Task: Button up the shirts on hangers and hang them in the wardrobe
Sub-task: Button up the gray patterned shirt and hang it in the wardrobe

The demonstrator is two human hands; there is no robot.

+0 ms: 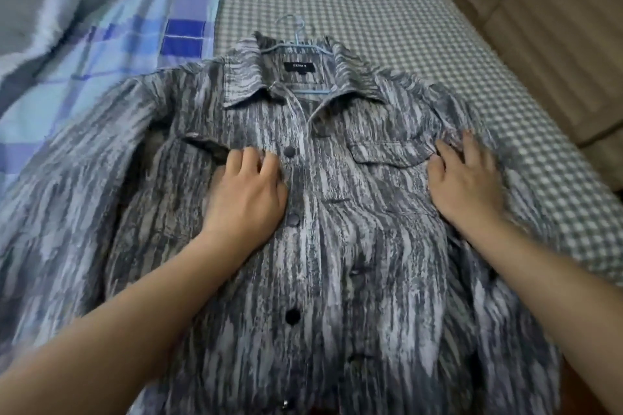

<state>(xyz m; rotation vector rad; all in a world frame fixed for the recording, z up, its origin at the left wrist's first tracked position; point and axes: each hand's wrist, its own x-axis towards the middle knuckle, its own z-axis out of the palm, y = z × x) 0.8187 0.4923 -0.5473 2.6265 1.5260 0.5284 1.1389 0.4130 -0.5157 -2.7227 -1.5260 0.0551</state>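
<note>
A grey streaked shirt (337,212) lies front-up on the checked bedsheet (371,3), on a light-blue hanger (296,40); its black neck label (299,67) is too blurred to read. The left hand (249,192) rests palm-down left of the button placket, fingers loosely bent, gripping nothing. The right hand (465,178) lies spread flat beside the right chest pocket.

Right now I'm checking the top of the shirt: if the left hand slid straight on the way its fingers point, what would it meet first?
Probably the dark button just beyond the left hand.
</note>
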